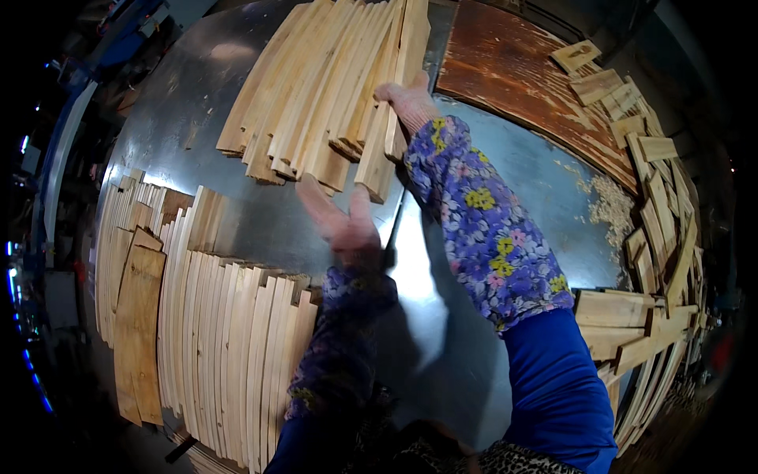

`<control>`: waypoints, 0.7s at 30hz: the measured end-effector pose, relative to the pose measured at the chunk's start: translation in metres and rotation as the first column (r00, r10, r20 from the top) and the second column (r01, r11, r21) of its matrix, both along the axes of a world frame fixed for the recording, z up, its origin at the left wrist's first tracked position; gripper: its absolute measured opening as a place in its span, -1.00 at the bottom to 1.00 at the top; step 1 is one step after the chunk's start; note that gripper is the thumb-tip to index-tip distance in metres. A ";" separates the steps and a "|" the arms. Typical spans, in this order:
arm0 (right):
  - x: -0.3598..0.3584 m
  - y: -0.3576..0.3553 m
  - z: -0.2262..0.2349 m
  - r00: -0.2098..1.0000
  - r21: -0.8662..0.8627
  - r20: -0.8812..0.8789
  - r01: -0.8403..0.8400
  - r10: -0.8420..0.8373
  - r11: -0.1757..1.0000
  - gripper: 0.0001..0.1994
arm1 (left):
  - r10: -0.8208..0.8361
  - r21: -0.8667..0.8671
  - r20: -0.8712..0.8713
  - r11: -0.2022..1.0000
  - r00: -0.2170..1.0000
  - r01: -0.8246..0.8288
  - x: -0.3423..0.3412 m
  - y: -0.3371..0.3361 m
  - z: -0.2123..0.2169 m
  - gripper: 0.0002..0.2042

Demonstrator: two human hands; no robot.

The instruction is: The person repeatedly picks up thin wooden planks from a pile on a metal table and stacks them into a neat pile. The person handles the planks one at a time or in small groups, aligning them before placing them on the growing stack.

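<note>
A row of pale wooden slats (316, 87) lies on the metal table, pointing away from me, with uneven near ends. My right hand (407, 104) is closed around the rightmost slat (411, 47), its thumb over the top and its other fingers partly hidden on the far side. At the near ends of the row is my left hand (347, 229), thumb and fingers spread apart. Its fingertips meet the slat ends, and nothing is gripped between them. Flowered sleeve covers are on both forearms.
Many slats stand packed in a stack (229, 347) at the near left, with a wider board (140, 332) leaning there. A worn reddish-brown panel (513, 71) lies at the far right. Wood shavings (612, 209) and a jumbled pile of short offcuts (659, 213) line the right edge.
</note>
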State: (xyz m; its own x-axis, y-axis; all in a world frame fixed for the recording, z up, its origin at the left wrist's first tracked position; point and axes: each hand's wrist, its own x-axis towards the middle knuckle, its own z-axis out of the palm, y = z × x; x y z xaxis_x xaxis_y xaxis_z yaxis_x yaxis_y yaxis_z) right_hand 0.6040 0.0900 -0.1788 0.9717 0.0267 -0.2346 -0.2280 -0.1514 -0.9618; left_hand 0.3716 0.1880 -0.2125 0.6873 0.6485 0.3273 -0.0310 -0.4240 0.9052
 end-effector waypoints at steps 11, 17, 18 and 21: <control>0.012 0.052 0.036 0.999 -0.440 -0.031 -0.024 0.011 0.898 0.03 | -0.054 -0.176 0.093 0.982 0.994 0.070 -0.003 0.009 -0.012 -0.19; -0.062 0.045 0.008 0.930 -0.297 0.335 -0.051 0.154 0.953 -0.11 | 0.170 0.029 0.104 0.984 0.980 -0.174 0.017 0.033 -0.029 -0.25; -0.068 0.039 -0.001 0.934 -0.226 0.332 -0.061 0.136 0.972 -0.13 | 0.222 0.016 0.045 0.975 0.974 -0.222 0.024 0.036 -0.017 -0.28; -0.090 0.015 0.000 0.968 0.004 0.208 -0.145 0.141 0.989 -0.08 | 0.338 -0.413 -0.172 0.828 0.925 -0.379 0.062 0.039 0.096 -0.36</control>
